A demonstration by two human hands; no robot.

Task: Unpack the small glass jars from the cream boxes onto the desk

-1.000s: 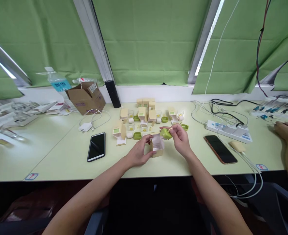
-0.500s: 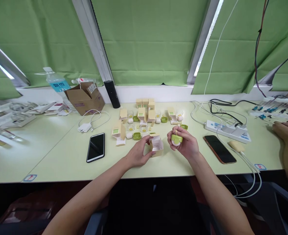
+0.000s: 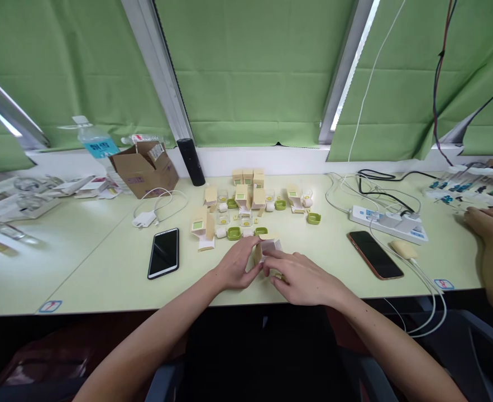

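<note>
My left hand (image 3: 238, 263) grips a small cream cardboard box (image 3: 260, 254) from its left side, thumb in front. The box stands open with its white inside showing. My right hand (image 3: 302, 277) is at the box's right side, its forefinger reaching to the opening and the other fingers curled beneath. A yellowish sliver shows under those fingers; the rest of it is hidden. Just behind the box lie a green square frame (image 3: 261, 230) and another green frame (image 3: 234, 233), with a small white roll (image 3: 221, 232) beside it. An opened cream box (image 3: 203, 226) stands farther left.
More cream boxes (image 3: 248, 177), clear cups and green parts stand at the back. A phone (image 3: 163, 253) lies left, another phone (image 3: 375, 255) right, near a power strip (image 3: 388, 223) with cables. A brown carton (image 3: 146, 170) is back left. Another person's hand (image 3: 487, 223) rests far right.
My right hand has moved left to the box, turning palm down. The green and white piece it held is no longer plainly visible. My left hand keeps its hold on the box.
</note>
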